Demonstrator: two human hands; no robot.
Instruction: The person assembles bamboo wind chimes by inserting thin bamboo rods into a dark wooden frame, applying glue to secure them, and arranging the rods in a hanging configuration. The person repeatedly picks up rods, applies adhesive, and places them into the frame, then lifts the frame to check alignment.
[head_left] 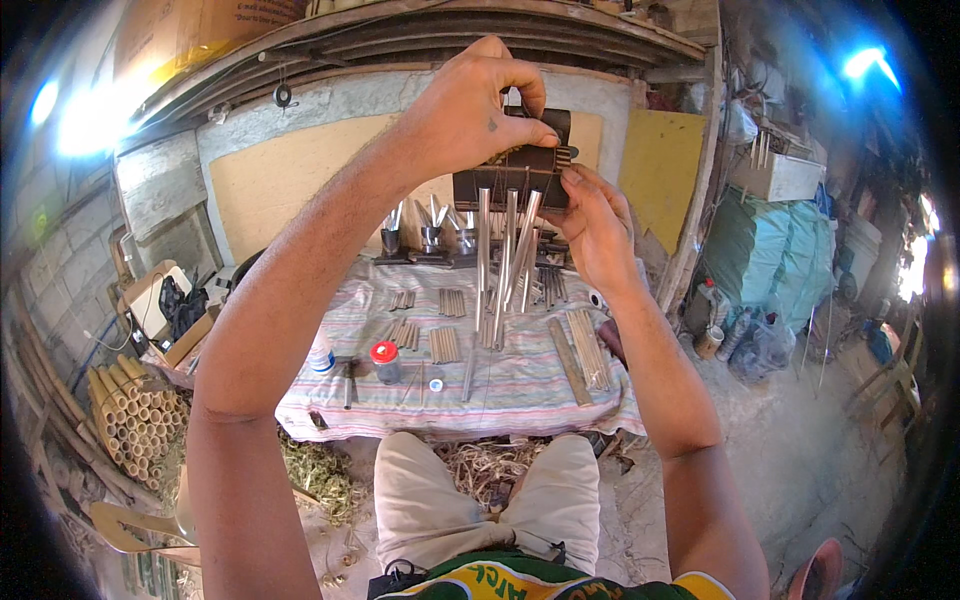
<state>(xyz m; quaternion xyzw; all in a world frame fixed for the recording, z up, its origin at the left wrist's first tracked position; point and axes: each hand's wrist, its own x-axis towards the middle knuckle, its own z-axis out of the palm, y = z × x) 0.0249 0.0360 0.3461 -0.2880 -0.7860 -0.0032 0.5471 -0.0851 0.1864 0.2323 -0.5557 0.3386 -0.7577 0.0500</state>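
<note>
A wind chime hangs in front of me at the top of the head view. Its silvery metal tubes [483, 240] dangle on thin strings below a dark brown top piece [490, 188]. My left hand [480, 110] is raised above it, thumb and fingers pinched at the upper part of the dark piece. From the right, my right hand [600, 225] grips the edge of the same piece between thumb and fingers. The fingers partly hide the strings and the small light strips beside them. The tubes' lower ends hang over the cloth-covered table [380, 420].
On the table lie short tube bundles [444, 345], a red-lidded jar [386, 362], a white bottle [320, 355], a hammer [348, 380] and thin sticks [588, 350]. Dark cups with metal pieces [432, 238] stand behind. Bamboo tubes [135, 420] are stacked at left. A wooden shelf [480, 25] runs overhead.
</note>
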